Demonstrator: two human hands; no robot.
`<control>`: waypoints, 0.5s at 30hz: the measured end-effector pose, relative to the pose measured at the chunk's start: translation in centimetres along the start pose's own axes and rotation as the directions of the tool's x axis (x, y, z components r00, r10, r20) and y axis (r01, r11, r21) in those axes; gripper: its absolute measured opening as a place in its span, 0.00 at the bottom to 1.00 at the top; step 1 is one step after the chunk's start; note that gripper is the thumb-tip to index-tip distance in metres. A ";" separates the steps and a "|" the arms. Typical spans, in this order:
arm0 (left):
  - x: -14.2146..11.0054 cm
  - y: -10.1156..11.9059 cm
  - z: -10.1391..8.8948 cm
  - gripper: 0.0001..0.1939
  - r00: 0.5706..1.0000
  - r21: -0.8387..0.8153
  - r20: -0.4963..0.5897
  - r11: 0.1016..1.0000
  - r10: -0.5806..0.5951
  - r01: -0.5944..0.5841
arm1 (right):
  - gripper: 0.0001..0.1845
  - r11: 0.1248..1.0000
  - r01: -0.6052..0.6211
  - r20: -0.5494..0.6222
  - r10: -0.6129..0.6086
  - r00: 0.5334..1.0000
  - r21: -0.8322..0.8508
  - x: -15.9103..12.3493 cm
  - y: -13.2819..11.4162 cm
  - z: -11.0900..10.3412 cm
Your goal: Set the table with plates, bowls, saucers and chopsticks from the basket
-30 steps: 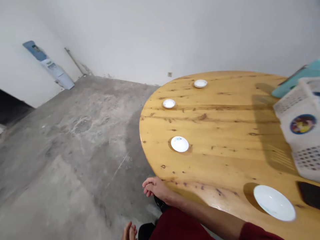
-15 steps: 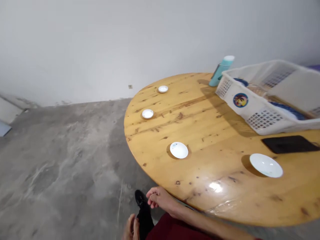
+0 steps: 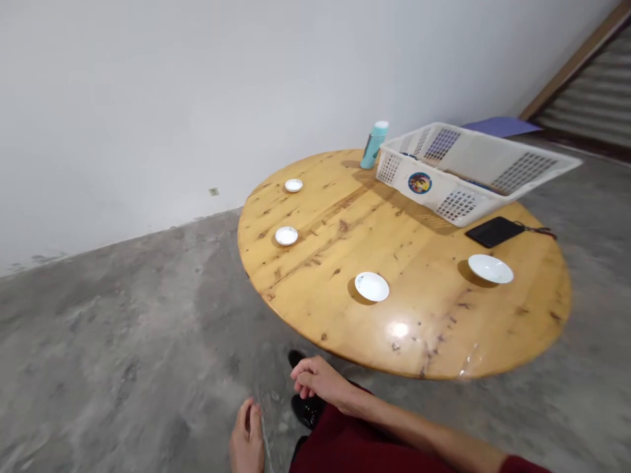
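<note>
My right hand (image 3: 315,381) hangs in front of the near edge of a round wooden table (image 3: 428,341), fingers loosely curled, holding nothing. My left hand (image 3: 246,439) is low at the bottom edge of the view, fingers straight and together, empty, over the concrete floor. Neither hand touches the table. On the table lie several white dishes: a small one (image 3: 371,286) nearest my hands, a wider one (image 3: 490,269) to the right, and two little ones (image 3: 286,235) (image 3: 293,185) toward the far left rim.
A white plastic basket (image 3: 458,190) with a round sticker stands at the back of the table, a teal bottle (image 3: 373,146) behind it, and a flat black item (image 3: 494,231) beside it. My black shoes (image 3: 305,408) show below. Stairs rise at the far right.
The view has swung right and pulled back from the table, so the whole tabletop and basket now show. Both hands stay low and empty; the left hand shows more.
</note>
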State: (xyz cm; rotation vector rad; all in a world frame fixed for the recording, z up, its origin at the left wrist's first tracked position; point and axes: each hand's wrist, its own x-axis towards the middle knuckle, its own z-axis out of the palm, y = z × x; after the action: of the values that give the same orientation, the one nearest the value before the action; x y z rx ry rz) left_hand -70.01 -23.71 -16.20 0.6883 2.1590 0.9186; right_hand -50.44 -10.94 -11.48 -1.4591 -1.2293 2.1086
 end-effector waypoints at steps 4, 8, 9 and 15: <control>3.8 2.7 1.5 0.29 0.981 -0.022 0.178 0.997 0.078 -0.075 | 0.09 1.000 0.016 -0.029 -0.016 0.999 -0.003 2.9 -1.2 1.5; 8.8 4.5 1.1 0.29 0.944 0.057 0.293 0.983 0.150 -0.173 | 0.08 0.999 0.022 -0.033 -0.020 0.999 0.048 7.9 -3.7 3.5; 10.3 4.8 0.5 0.29 0.944 0.079 0.297 0.982 0.142 -0.172 | 0.08 0.998 0.018 -0.039 -0.016 0.999 0.061 9.3 -4.6 3.9; 20.8 7.3 -3.9 0.33 0.964 0.128 0.264 0.989 0.039 -0.075 | 0.08 0.981 0.016 -0.127 0.009 0.992 0.193 16.6 -11.2 5.2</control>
State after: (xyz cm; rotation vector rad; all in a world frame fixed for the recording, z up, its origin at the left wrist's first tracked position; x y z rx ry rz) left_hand -84.56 -6.66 -16.44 0.8913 1.9874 0.6698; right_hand -64.69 4.01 -12.41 -1.4767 -0.9505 2.0331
